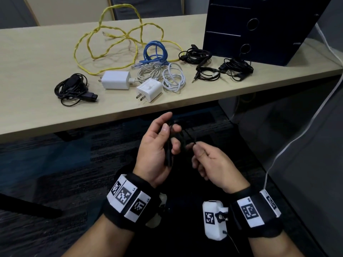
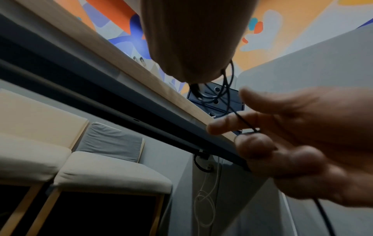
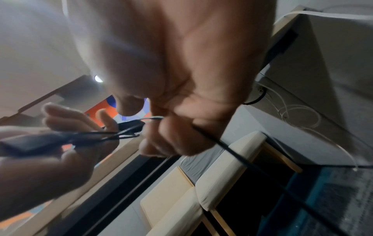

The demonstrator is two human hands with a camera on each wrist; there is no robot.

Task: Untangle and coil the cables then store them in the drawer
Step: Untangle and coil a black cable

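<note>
Fingers of both hands, left (image 1: 157, 145) and right (image 1: 209, 160), pinch one black cable (image 1: 182, 140).

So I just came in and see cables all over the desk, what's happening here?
A person is coiling a thin black cable below the desk edge. The left hand holds the gathered loops; the right hand pinches a strand and feeds it in. On the desk, the yellow cable lies loose, while blue, white and black bundles and two chargers wait. The drawer unit looks closed.
</note>
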